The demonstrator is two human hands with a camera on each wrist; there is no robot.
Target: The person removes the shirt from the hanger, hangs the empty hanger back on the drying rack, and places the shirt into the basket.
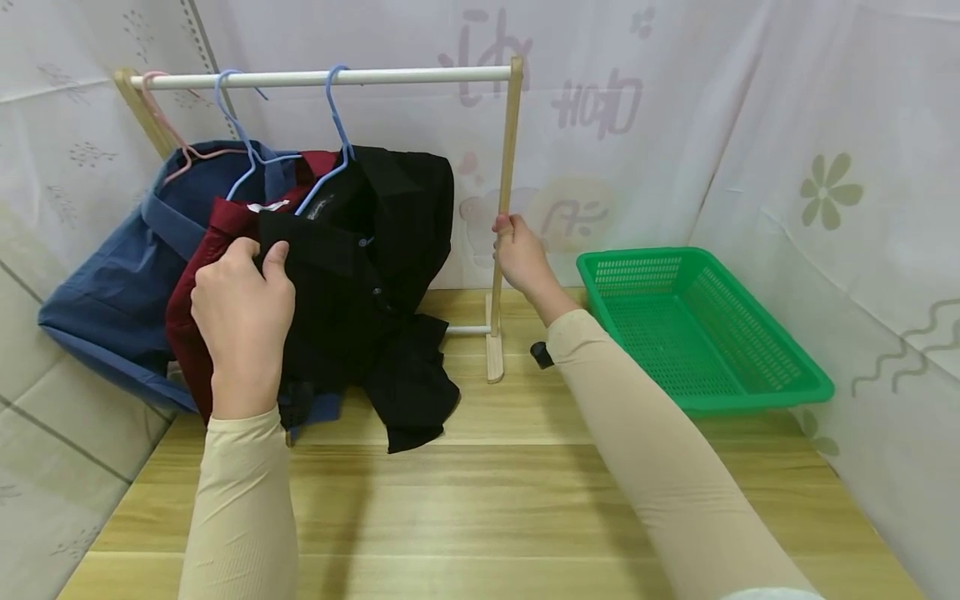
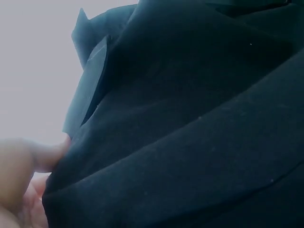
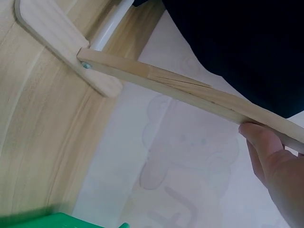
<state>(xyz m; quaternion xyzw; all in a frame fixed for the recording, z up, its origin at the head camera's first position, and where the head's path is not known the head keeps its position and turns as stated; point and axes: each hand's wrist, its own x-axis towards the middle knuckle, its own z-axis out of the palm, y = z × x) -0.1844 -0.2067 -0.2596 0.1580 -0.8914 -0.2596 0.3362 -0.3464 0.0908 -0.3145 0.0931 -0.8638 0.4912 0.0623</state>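
A black shirt (image 1: 330, 283) with dark buttons hangs from a blue hanger (image 1: 339, 125) on a small clothes rack. My left hand (image 1: 246, 321) pinches the shirt's edge near the shoulder, and in the left wrist view the black cloth (image 2: 171, 123) fills most of the picture beside the thumb. My right hand (image 1: 521, 254) grips the rack's right wooden post (image 1: 510, 158) about midway up. Behind the black shirt hang a dark red garment (image 1: 197, 304) and a blue garment (image 1: 112, 292), partly covered.
The rack's white rail (image 1: 420, 76) runs across the top, with a pink hanger (image 1: 161, 112) at its left end. A green basket (image 1: 780, 342) stands right of the rack on the wooden table (image 1: 465, 508). A small black object (image 1: 541, 355) lies near the rack's foot.
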